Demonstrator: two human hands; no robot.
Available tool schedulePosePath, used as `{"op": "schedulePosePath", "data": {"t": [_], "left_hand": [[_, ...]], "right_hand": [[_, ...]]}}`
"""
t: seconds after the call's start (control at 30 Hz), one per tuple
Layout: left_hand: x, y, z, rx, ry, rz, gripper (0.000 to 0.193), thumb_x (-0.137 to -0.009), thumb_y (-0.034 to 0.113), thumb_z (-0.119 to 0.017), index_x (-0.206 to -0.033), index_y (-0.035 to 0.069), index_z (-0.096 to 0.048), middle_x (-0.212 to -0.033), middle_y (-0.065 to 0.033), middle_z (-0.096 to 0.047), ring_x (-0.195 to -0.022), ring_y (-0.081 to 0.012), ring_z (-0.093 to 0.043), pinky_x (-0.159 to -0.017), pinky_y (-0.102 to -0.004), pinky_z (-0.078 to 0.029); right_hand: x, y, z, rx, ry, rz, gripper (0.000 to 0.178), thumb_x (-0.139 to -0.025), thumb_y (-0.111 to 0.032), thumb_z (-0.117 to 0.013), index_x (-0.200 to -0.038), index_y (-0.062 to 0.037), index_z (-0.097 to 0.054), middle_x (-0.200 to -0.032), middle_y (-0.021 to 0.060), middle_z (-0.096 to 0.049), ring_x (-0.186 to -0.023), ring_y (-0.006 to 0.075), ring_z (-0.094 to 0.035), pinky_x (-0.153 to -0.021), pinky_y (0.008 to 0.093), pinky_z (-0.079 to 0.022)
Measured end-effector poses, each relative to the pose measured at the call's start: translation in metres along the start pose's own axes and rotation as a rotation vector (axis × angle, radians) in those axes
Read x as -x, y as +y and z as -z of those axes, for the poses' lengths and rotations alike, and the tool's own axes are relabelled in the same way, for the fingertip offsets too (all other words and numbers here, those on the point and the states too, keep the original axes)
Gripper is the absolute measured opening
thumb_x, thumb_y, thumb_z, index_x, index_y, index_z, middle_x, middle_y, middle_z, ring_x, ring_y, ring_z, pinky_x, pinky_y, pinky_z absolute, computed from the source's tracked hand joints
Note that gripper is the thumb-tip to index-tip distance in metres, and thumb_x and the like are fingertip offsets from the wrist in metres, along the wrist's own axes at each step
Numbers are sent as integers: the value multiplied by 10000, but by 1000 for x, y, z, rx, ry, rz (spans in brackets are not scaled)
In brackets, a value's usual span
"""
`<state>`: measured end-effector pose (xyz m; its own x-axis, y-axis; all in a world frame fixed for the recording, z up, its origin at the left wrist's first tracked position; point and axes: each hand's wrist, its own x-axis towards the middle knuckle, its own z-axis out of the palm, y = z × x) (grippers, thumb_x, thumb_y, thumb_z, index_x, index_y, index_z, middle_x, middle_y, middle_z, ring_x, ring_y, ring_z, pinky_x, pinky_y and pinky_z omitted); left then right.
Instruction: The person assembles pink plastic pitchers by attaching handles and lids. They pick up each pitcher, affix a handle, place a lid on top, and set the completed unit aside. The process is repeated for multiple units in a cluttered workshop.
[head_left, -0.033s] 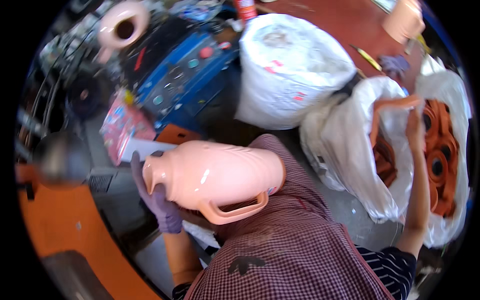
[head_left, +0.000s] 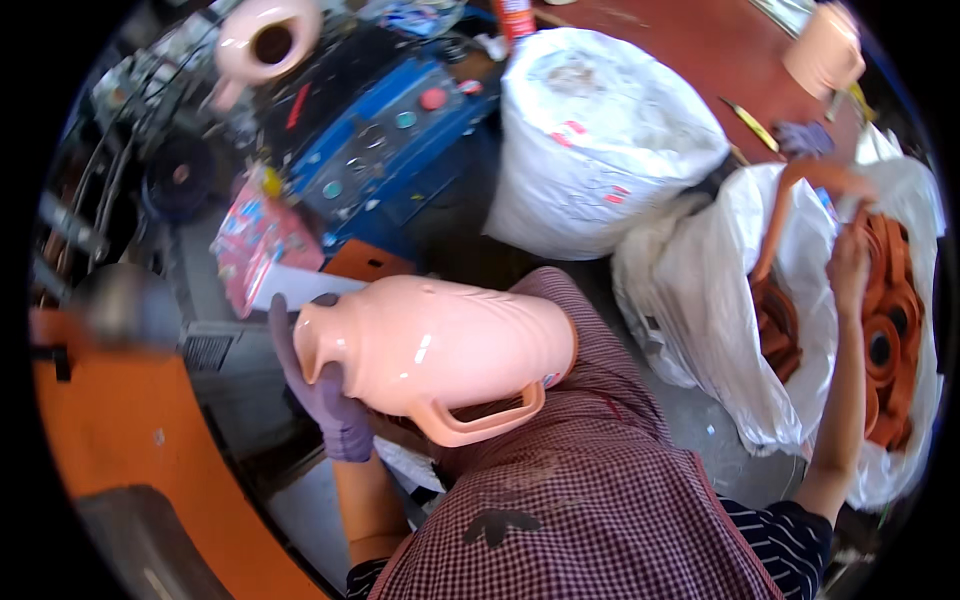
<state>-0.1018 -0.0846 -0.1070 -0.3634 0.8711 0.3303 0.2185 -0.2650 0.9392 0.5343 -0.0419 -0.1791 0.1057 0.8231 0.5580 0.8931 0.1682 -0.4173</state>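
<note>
A glossy pink thermos jug (head_left: 470,335) with a side handle lies across my lap on the checked apron. My left hand (head_left: 325,395), in a purple-grey glove, grips it round the spout end. The jug's base points right. Over on the right, my bare right hand (head_left: 850,265) is closed at the mouth of a white sack, on the end of a curved orange-brown plastic handle piece (head_left: 785,205), which is blurred. Orange-brown plastic parts (head_left: 885,335) with round dark holes fill the rightmost sack beside that hand; more show inside the nearer white sack (head_left: 710,290).
A big white sack (head_left: 600,170) stands ahead, near a blue box (head_left: 380,140) with coloured buttons. Another pink jug (head_left: 268,40) is at upper left. On the red-brown surface lie a yellow cutter (head_left: 750,125), a glove (head_left: 805,138) and a pink vessel (head_left: 825,50). An orange panel (head_left: 150,430) borders my left.
The whole view has shifted, so most things appear farther right. The free curve of the orange-brown piece stands higher over the sack, and my right hand sits slightly lower. My left hand keeps its hold.
</note>
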Motion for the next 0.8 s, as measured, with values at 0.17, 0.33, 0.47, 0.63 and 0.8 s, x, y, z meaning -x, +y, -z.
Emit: {"op": "schedulePosePath", "data": {"t": [0.17,0.33,0.47,0.63,0.8], "left_hand": [[20,12,5,-244,-103,-187,1139,-674,601,-757,-1468,-43,-253,-1242,-188,-571,-1130,-269,-572,-971,-424,-460],[42,30,12,-177,-247,-223,1205,-598,429,-856,-1482,-32,-180,-1240,-198,-561,-1135,-320,-565,-990,-468,-454],[42,29,12,-176,-268,-245,1069,-516,316,-846,-1361,-32,-292,-1168,-176,-569,-1099,-313,-559,-956,-455,-464],[51,30,5,-115,-186,-178,880,-421,239,-889,-1159,-33,-493,-1076,-131,-591,-992,-242,-592,-867,-385,-504],[49,29,7,-145,-355,-206,1024,-468,252,-882,-1314,-33,-381,-1196,-173,-555,-1105,-305,-557,-974,-453,-449]], "right_hand": [[-41,-175,-62,-1174,-81,-618,363,-979,-381,-472,-696,-179,-367,-593,-61,-330,-440,48,-298,-376,221,-260],[-28,-359,-147,-1930,-601,-686,400,-969,-323,-559,-662,-82,-473,-549,32,-465,-430,127,-451,-392,297,-411],[-5,-409,-169,-1963,-666,-996,292,-960,-258,-588,-871,21,-579,-739,134,-649,-592,198,-651,-595,352,-594],[5,-410,-180,-1902,-846,-1123,359,-957,-246,-593,-1064,94,-551,-974,214,-670,-828,246,-700,-758,343,-599],[-4,-390,-188,-1933,-1004,-1180,410,-965,-259,-575,-1131,116,-569,-1053,241,-666,-970,277,-681,-883,377,-562]]}}
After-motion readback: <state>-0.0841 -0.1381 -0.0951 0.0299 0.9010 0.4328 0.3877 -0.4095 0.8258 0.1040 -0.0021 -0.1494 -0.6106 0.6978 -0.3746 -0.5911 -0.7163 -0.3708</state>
